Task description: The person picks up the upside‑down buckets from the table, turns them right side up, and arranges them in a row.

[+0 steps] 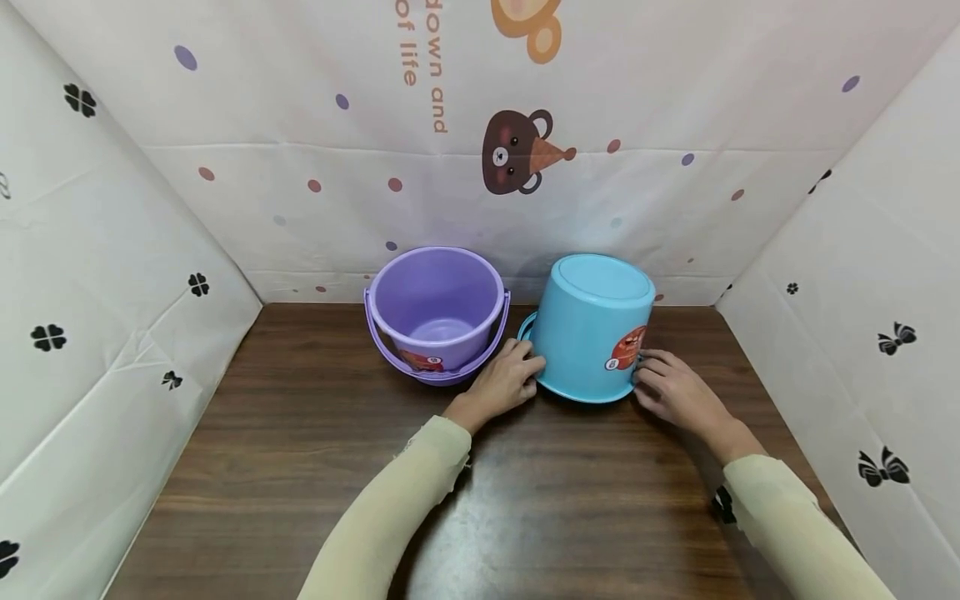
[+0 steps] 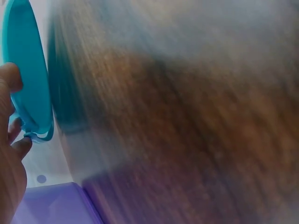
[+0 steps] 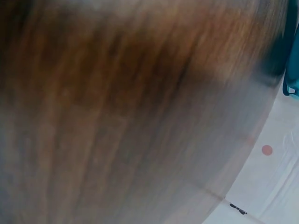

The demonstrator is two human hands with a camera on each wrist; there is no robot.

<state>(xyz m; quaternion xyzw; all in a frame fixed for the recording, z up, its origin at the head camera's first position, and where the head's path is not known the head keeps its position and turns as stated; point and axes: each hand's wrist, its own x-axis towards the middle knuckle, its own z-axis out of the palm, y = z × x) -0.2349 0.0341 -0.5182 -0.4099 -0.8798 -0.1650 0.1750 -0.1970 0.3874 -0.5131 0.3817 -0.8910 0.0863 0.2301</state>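
Note:
A light blue bucket (image 1: 581, 333) is upside down at the back right, its base facing up and a red label on its side. My left hand (image 1: 504, 375) grips its rim on the left, near the blue handle (image 1: 527, 323). On the opposite side, my right hand (image 1: 678, 396) holds the rim with bent fingers. In the left wrist view the thumb of the left hand (image 2: 11, 177) overlaps the bucket's open mouth (image 2: 30, 93), which stands a little off the table. Only the edge of the blue bucket (image 3: 293, 70) enters the right wrist view; the right hand is out of it.
A purple bucket (image 1: 408, 292) stands upright just left of the blue one, its handle (image 1: 390, 357) hanging down in front. Both are on a dark wooden table (image 1: 315, 467). A patterned white cloth wall (image 1: 300, 217) rises right behind them, with more cloth at both sides.

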